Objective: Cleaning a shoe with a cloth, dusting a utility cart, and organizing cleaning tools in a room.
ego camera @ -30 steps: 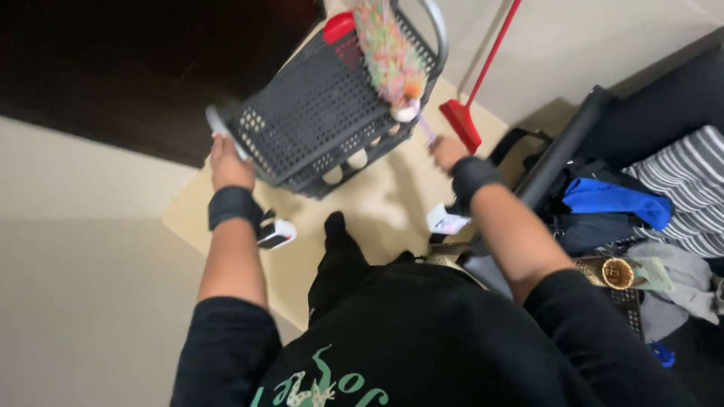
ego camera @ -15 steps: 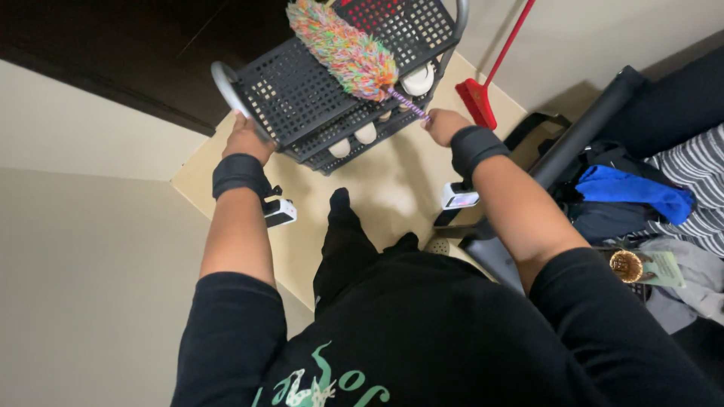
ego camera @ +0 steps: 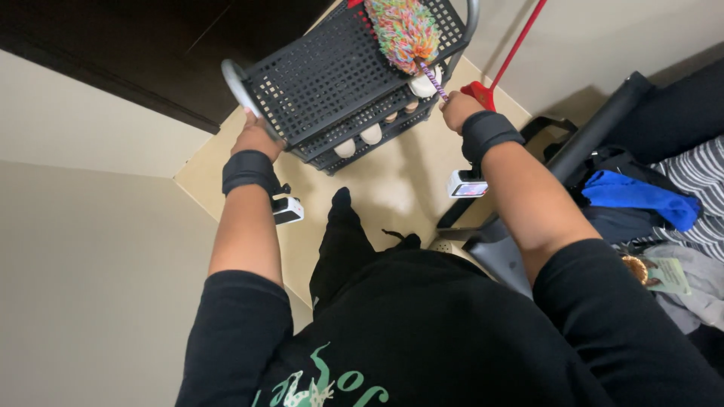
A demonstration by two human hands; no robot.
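A dark plastic mesh cart (ego camera: pixel 324 83) with a grey tube handle stands in front of me on the beige floor. My left hand (ego camera: pixel 256 139) grips the near left end of the cart's grey handle. My right hand (ego camera: pixel 458 111) is closed on the thin purple stick of a multicoloured fluffy duster (ego camera: pixel 403 30), whose head rests over the cart's top shelf. White rounded objects (ego camera: pixel 371 134) show on a lower shelf. Both wrists wear black bands with small devices.
A red long-handled tool (ego camera: pixel 504 64) leans on the wall beyond the cart. At right lie a dark bag, a blue cloth (ego camera: pixel 641 197), striped fabric and grey clothing. A dark doorway (ego camera: pixel 113 45) opens at upper left; beige walls close in on both sides.
The cart has shifted up and right in view. The duster swung from the cart's right corner across its top and now points up over the top shelf.
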